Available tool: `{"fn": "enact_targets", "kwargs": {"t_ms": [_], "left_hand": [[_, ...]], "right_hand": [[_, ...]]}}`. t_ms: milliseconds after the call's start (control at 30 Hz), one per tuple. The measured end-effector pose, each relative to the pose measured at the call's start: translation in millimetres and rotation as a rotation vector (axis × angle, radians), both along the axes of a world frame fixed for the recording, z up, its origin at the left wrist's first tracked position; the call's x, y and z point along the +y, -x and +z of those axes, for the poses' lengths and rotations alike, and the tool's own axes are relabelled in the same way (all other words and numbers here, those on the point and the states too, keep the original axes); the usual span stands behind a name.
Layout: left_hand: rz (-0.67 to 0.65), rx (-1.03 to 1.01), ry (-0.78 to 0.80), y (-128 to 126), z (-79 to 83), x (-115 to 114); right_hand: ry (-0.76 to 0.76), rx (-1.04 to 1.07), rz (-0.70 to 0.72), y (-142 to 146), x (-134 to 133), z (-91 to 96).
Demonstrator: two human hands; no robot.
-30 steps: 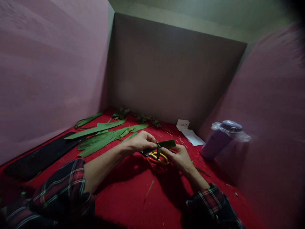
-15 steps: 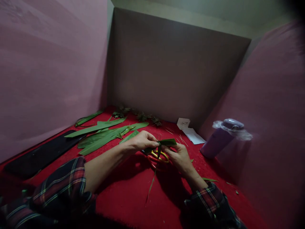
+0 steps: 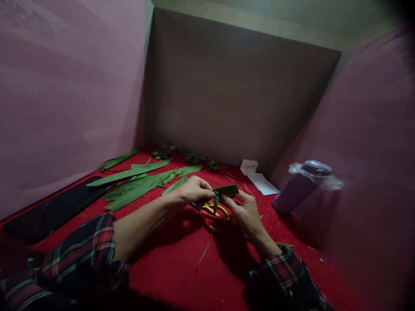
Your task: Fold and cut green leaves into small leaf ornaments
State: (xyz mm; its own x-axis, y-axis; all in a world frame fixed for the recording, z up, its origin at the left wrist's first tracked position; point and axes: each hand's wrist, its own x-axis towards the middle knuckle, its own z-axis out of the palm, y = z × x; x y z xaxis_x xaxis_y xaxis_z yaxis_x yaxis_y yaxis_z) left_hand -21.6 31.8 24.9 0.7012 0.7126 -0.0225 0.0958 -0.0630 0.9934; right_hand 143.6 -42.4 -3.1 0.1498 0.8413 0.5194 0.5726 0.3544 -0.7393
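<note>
Between both hands, above the red cloth, is a folded green leaf [image 3: 227,189] with a narrow pointed piece hanging from its middle. My left hand [image 3: 194,191] pinches its left end between thumb and fingers. At the other end, my right hand [image 3: 241,209] is closed on the leaf, thumb below and fingertips behind. Directly beneath lie scissors with yellow and red handles [image 3: 218,212]; their blades are mostly hidden by my left hand. A thin leaf strip [image 3: 203,255] lies on the cloth in front of them.
Several long green leaves [image 3: 142,190] lie at the left, beside a dark flat object [image 3: 55,211]. Leafy sprigs [image 3: 193,156] sit along the back wall. White papers [image 3: 262,184], thin sticks [image 3: 248,189] and a purple bottle [image 3: 295,190] with clear plastic are at the right. Pink walls flank the red cloth [image 3: 181,272].
The folded leaf has turned slightly in my fingers, its right end a little higher. Both hands keep their hold and have hardly moved.
</note>
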Motion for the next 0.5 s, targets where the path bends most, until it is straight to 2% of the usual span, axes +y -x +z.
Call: {"fn": "enact_targets", "kwargs": {"t_ms": [267,500], "left_hand": [[0.034,0.002,0.014,-1.4,4.1,-4.3],[0.015,-0.067,0.092,-0.1,-3.7,1.1]], "right_hand": [[-0.001,-0.023,-0.035,0.7,-1.7,0.6],[0.137,0.353,0.139,4.3,-0.8,7.0]]}}
